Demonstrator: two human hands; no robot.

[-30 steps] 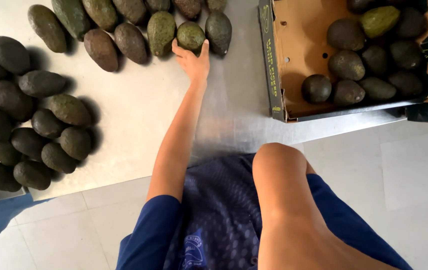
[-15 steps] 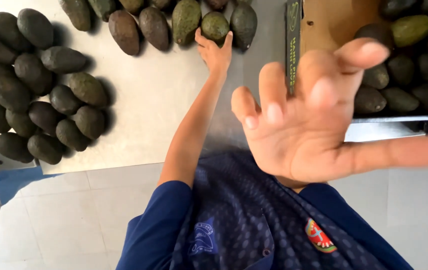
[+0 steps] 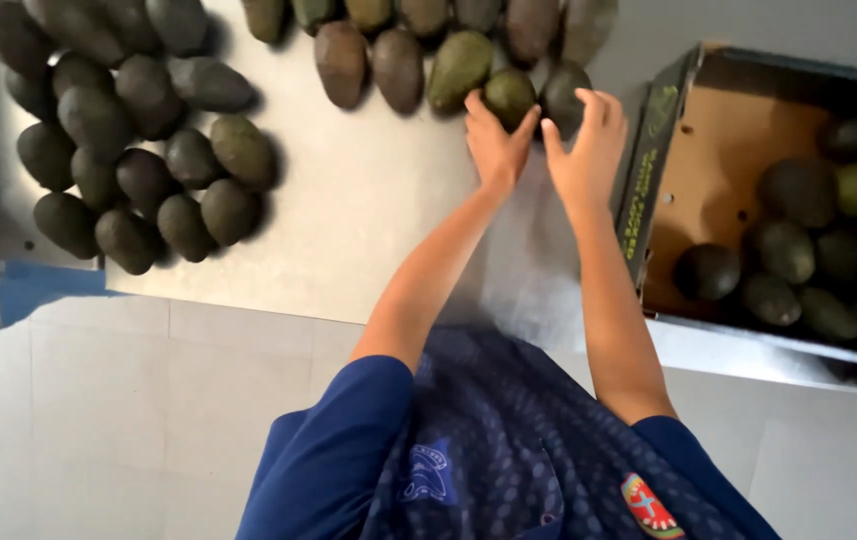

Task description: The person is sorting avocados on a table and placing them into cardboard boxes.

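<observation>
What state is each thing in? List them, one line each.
Left hand: fingers on a small green avocado, not closed around it.
Right hand: open, fingers against a dark avocado.
Cardboard box: open, partly filled with avocados.
Avocado row: lying loose on the table.
Avocado pile: heaped at the left.

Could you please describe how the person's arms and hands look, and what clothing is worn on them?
Both forearms are bare, and the left hand and right hand wear no gloves, rings or watch that I can see. Short dark blue sleeves end above the elbows. The garment's front has a dotted pattern, a pale blue emblem and a small red badge.
</observation>
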